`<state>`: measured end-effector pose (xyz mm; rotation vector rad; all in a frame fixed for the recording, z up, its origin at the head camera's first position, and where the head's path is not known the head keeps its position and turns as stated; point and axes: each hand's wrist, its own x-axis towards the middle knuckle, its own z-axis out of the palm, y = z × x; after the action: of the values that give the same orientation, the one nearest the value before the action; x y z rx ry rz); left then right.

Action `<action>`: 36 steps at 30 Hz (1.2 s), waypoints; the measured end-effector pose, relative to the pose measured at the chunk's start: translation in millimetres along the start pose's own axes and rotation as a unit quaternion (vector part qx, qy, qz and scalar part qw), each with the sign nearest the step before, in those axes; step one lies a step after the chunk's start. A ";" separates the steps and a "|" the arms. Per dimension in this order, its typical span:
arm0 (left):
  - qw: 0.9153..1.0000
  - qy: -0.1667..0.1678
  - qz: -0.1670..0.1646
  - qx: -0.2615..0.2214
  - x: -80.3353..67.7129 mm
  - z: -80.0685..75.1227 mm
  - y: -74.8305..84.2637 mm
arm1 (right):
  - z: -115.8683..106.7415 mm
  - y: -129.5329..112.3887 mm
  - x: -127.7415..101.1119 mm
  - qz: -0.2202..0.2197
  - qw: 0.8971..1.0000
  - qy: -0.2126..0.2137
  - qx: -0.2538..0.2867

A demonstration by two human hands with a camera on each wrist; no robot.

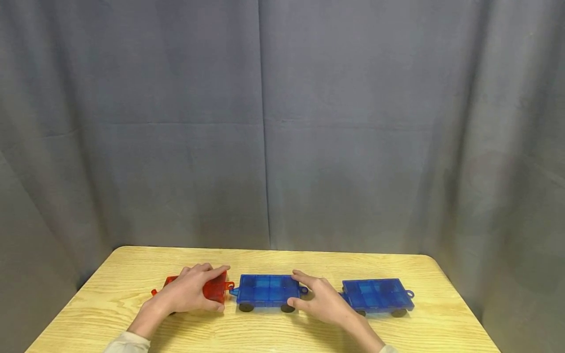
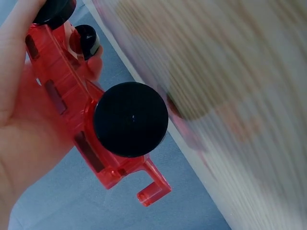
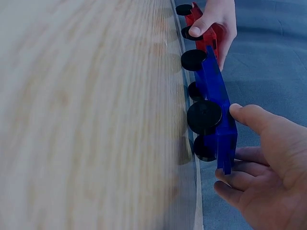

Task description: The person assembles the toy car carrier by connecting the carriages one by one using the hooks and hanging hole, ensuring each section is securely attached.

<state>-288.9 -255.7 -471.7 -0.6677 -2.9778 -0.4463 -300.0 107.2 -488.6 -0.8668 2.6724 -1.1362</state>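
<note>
Two flat toy wagons stand end to end on the table. My left hand (image 1: 187, 290) grips the red wagon (image 1: 216, 289) from above, thumb on the near side and fingers over the far side. The blue wagon (image 1: 267, 289) is just right of it, its hitch overlapping the red wagon's loop (image 1: 230, 285). At the blue wagon's right end, my right hand (image 1: 322, 297) spans its width, with the thumb at the near edge and the index finger at the far corner. The right wrist view shows that thumb (image 3: 244, 114) against the wagon's top edge.
A second blue wagon (image 1: 375, 295) stands apart at the right, its hitch partly behind my right hand. The wooden table (image 1: 247, 333) has a rounded back edge, and a grey curtain (image 1: 265, 147) hangs behind it.
</note>
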 end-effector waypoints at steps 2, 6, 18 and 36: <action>1.000 0.000 0.000 -0.002 0.0 0.4 0.3 | -0.3 0.4 0.4 0.003 1.000 -0.004 0.005; 1.000 -0.005 0.003 -0.006 0.6 0.9 0.0 | -0.8 0.8 1.3 0.001 1.000 -0.008 0.020; 0.999 -0.034 0.013 0.002 -1.9 -0.7 0.5 | -1.1 -2.3 -1.4 0.006 1.000 0.005 -0.014; 0.997 -0.075 0.000 -0.034 -6.6 -2.9 10.2 | -11.2 -5.9 -8.8 -0.038 0.999 0.029 -0.014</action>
<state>-278.6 -250.4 -467.0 -0.7393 -3.1145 -0.5234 -293.4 115.7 -477.5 -0.9637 2.7293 -1.1591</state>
